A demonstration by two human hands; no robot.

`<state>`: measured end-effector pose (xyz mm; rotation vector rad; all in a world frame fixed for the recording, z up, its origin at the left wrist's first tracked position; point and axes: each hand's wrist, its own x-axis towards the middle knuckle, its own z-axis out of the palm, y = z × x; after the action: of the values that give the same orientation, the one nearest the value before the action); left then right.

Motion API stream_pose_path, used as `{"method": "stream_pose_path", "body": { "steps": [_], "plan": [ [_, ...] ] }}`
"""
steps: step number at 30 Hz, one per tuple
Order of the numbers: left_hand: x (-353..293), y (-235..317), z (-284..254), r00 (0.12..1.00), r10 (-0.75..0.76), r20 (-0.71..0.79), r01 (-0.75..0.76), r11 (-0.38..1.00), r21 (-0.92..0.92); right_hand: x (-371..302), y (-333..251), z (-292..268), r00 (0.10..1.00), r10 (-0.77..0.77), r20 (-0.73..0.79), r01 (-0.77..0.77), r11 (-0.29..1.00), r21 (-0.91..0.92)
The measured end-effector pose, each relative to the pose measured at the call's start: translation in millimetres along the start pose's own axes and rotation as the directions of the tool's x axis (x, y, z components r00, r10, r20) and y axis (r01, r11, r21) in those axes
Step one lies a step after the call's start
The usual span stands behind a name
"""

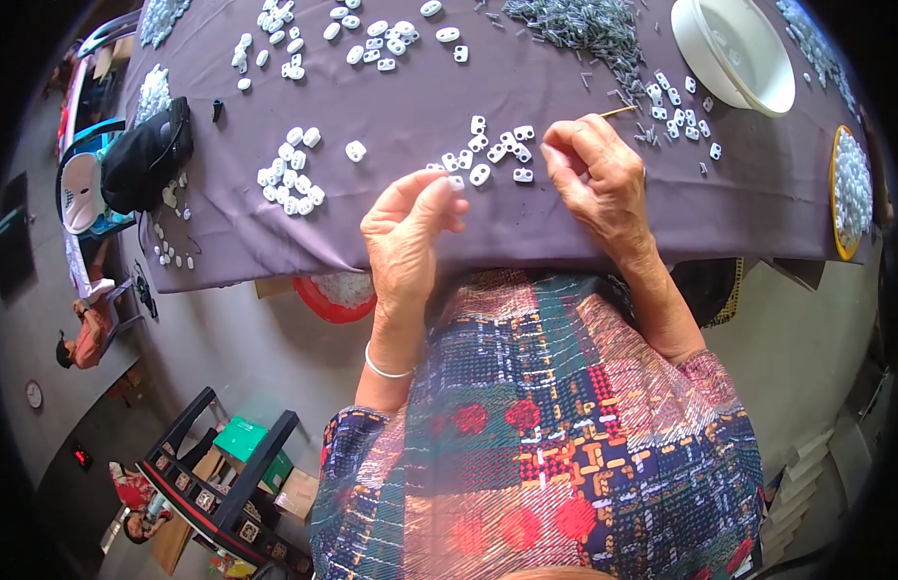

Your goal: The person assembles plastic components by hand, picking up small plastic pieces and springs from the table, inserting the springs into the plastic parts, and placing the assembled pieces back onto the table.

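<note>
My left hand (407, 227) pinches a small white plastic piece (456, 182) between thumb and forefinger. To its right, my right hand (596, 179) is closed, thumb against forefinger; whatever sits at its fingertips is too small to make out. A thin yellowish stick (618, 111) shows just beyond its knuckles, and I cannot tell if the hand touches it. Between the hands lie several white two-holed pieces (523, 175), dark holes facing up. Left of my left hand is a cluster of white pieces (297, 161) with no dark holes showing.
A purple-grey cloth (372, 106) covers the table. At the far side are a heap of small grey pins (589, 34) and a white basin (780, 87). A yellow-rimmed tray (841, 246) of white pieces stands right. A black bag (144, 159) lies left; a red basin (323, 307) is below the table edge.
</note>
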<state>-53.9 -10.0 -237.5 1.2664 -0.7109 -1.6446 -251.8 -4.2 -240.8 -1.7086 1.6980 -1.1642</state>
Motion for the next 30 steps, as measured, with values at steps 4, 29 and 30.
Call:
{"method": "stream_pose_path", "body": {
  "steps": [4,29,30],
  "plan": [
    [-11,2,13,0.999,-0.033,0.028,0.032,0.998,0.046,-1,-17,-3,0.983,0.074,0.168,-0.119,0.953,0.278],
    [-16,-3,-5,0.679,-0.518,0.520,0.648,0.756,-0.093,-19,-14,1,0.864,-0.475,0.164,0.392,0.841,0.374],
    [-17,-3,-4,0.691,-0.540,0.480,0.648,0.757,-0.082,-20,-12,0,0.864,-0.474,0.167,0.391,0.843,0.369]
  ]
}}
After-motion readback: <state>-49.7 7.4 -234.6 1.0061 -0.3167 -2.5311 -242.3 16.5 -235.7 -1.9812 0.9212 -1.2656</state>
